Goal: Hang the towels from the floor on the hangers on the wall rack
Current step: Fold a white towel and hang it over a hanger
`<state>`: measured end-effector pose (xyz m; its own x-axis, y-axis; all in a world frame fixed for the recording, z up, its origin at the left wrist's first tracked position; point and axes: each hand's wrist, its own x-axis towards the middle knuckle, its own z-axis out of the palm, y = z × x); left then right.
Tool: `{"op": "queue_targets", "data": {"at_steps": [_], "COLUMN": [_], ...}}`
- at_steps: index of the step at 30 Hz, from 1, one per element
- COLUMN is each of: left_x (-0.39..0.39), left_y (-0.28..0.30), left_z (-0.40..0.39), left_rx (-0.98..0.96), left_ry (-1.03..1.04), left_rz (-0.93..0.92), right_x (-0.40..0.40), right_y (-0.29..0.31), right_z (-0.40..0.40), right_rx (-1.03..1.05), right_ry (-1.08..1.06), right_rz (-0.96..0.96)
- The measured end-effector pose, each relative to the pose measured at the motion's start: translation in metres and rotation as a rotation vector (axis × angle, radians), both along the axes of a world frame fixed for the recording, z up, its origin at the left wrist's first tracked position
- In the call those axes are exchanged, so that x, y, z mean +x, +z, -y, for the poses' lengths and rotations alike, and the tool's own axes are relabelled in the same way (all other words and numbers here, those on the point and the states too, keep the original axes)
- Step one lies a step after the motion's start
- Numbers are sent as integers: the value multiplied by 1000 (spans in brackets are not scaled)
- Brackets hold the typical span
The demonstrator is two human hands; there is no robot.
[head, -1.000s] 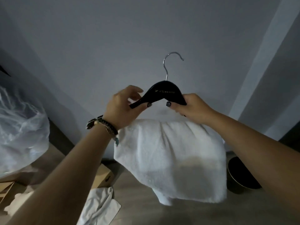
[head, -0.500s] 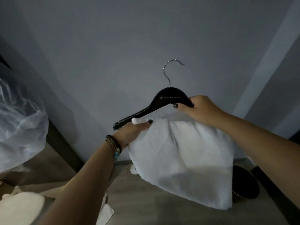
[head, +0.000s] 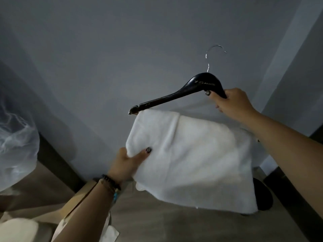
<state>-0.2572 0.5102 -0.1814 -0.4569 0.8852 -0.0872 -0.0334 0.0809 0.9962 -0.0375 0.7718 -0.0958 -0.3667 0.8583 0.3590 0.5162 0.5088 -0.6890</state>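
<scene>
A black hanger (head: 176,96) with a silver hook is held up in front of the grey wall, tilted down to the left. My right hand (head: 230,101) grips its right shoulder. A folded white towel (head: 201,158) drapes over the hanger's bar and hangs below it. My left hand (head: 128,162) pinches the towel's left edge, thumb on the front. The wall rack is out of view.
A clear plastic bag (head: 15,145) bulges at the left. Cardboard (head: 57,198) and pale cloth (head: 19,229) lie on the wooden floor at lower left. A dark round bin (head: 264,198) stands behind the towel at lower right.
My left hand left the hanger's left arm and slid down to grip the towel's left edge. The hanger moved right and up, and the towel spread wider along the bar.
</scene>
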Motion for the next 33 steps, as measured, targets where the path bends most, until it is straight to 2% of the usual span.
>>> {"op": "queue_targets", "data": {"at_steps": [2,5,9,11,13,16,19,21,25,30,33], "left_x": [-13,-35,-55,-56,-53,-49,-42,-32,-7,7,2], "left_y": [-16,-24,-4,14,29,54,82,96,110,109,108], "left_z": [9,8,-14,-27,-39,-52,-59,-59,-53,-29,-15], "left_rx": [-112,-261,-98,-61,-106,-151,-222,-213,-48,174,209], "left_ry": [36,-21,-32,14,83,152,125,69,-10,-114,-163], "left_rz": [-20,-56,254,280,181,-98,-439,-546,-557,-468,-421], "right_x": [-10,-29,-42,-45,-45,-39,-35,-35,-30,-19,-18], "right_y": [3,12,32,43,53,59,57,54,51,42,34], "right_z": [5,20,30,33,32,24,20,20,12,6,9], "right_rx": [27,1,10,28,35,82,138,140,92,68,72], "right_ry": [61,202,337,343,310,251,197,165,84,8,-31], "right_rz": [7,14,41,16,-12,-58,-52,-28,-26,-14,18]}}
